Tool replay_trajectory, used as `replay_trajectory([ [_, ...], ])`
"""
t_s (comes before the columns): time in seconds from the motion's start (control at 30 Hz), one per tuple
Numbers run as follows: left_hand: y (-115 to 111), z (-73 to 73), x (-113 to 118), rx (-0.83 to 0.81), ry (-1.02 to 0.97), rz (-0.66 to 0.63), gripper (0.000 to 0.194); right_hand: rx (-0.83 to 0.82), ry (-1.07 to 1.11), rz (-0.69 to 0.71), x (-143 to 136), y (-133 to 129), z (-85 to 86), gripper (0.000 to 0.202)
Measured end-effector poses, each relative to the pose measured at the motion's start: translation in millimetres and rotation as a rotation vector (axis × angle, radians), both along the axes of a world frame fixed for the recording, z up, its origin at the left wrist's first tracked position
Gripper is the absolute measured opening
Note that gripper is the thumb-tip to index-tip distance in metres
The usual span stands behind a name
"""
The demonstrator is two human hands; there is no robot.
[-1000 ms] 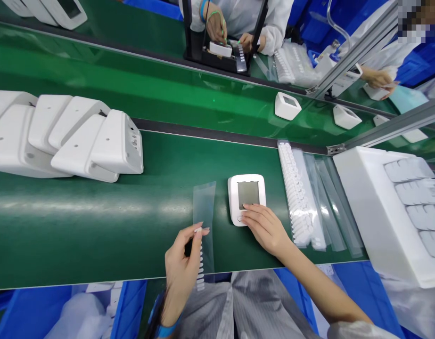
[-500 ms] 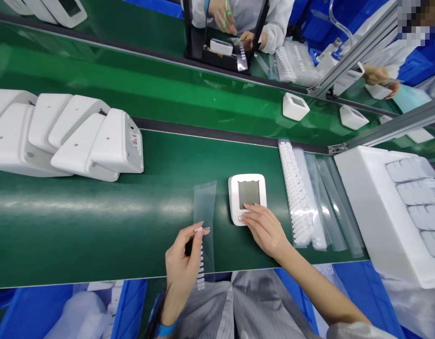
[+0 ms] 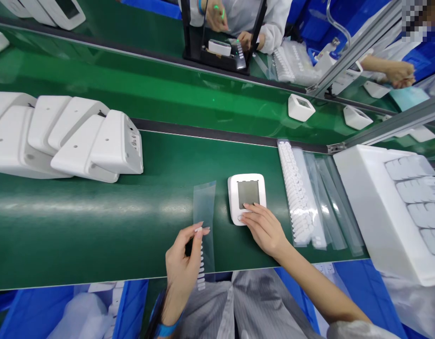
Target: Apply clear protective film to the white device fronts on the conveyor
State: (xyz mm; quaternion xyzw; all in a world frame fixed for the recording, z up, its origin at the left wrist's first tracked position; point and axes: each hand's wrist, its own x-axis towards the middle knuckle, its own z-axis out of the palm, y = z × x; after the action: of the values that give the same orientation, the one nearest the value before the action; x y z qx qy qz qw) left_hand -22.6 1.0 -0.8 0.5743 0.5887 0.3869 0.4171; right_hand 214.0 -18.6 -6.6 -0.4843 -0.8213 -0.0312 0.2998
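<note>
My left hand (image 3: 187, 252) is closed in a pinch on a small white sticker (image 3: 199, 229), held over a transparent film strip (image 3: 204, 200). More white stickers run in a row down this strip, which overhangs the front edge of the green worktop (image 3: 160, 212). To its right lies a white device (image 3: 233, 200) with a grey screen (image 3: 249, 194), face up. My right hand (image 3: 265, 230) rests on the lower part of the device, fingers stretched out across the front and screen edge; its thumb is hidden.
White housings (image 3: 114, 146) lean together at left. Sticker strips (image 3: 297, 197) and bare films lie right, beside a white foam box (image 3: 362, 188). Beyond the dark rail, a green conveyor (image 3: 168, 89) carries white devices (image 3: 301, 108). A co-worker's hands (image 3: 217, 16) are across it.
The white devices on the conveyor have shifted right. Co-workers' hands across the line have moved. My two hands, the strip and the device under my right hand stay put.
</note>
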Motion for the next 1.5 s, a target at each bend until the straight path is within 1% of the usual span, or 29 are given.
replay_trajectory([
  [0.4, 0, -0.4, -1, -0.001, -0.009, -0.008, 0.019, 0.022, -0.058, 0.034, 2, 4, 6.4, 0.025],
  [0.57, 0, -1.2, -1, 0.016, -0.008, -0.01, 0.018, 0.024, -0.064, 0.025, 1, 3, 8.2, 0.026],
  [0.77, -2, -2.4, 0, 0.026, 0.004, -0.021, 0.017, 0.023, -0.044, 0.031, 1, 5, 6.6, 0.028],
  [0.83, 0, -5.0, 1, 0.106, 0.075, -0.027, 0.017, 0.011, -0.032, 0.041, 3, 5, 6.8, 0.028],
  [0.9, 4, -8.0, 4, 0.243, 0.22, -0.036, 0.021, -0.003, 0.025, 0.025, 3, 3, 7.7, 0.029],
  [0.93, 7, -8.9, 5, 0.31, 0.306, -0.037, 0.026, -0.011, 0.067, -0.001, 3, 2, 8.2, 0.029],
  [1.0, 10, -8.8, 10, 0.399, 0.453, -0.017, 0.043, -0.02, 0.154, -0.073, 2, -1, 8.4, 0.029],
  [1.07, 9, -5.6, 16, 0.447, 0.51, -0.002, 0.056, -0.03, 0.219, -0.134, -1, -5, 7.3, 0.028],
  [1.1, 7, -3.4, 19, 0.47, 0.504, -0.031, 0.057, -0.037, 0.239, -0.151, -3, -7, 6.3, 0.028],
  [1.13, 3, -1.2, 24, 0.489, 0.486, -0.094, 0.056, -0.042, 0.253, -0.159, -5, -9, 5.3, 0.028],
  [1.23, -9, 2.2, 38, 0.513, 0.454, -0.362, 0.05, -0.061, 0.255, -0.14, -7, -11, 3.1, 0.032],
  [1.27, -13, 1.8, 42, 0.518, 0.47, -0.423, 0.049, -0.064, 0.251, -0.13, -7, -12, 2.9, 0.034],
  [1.33, -17, -0.5, 48, 0.544, 0.531, -0.465, 0.048, -0.061, 0.247, -0.134, -6, -12, 2.8, 0.036],
  [1.5, -17, -4.8, 51, 0.601, 0.667, -0.481, 0.046, -0.069, 0.284, -0.255, -5, -14, 2.9, 0.03],
])
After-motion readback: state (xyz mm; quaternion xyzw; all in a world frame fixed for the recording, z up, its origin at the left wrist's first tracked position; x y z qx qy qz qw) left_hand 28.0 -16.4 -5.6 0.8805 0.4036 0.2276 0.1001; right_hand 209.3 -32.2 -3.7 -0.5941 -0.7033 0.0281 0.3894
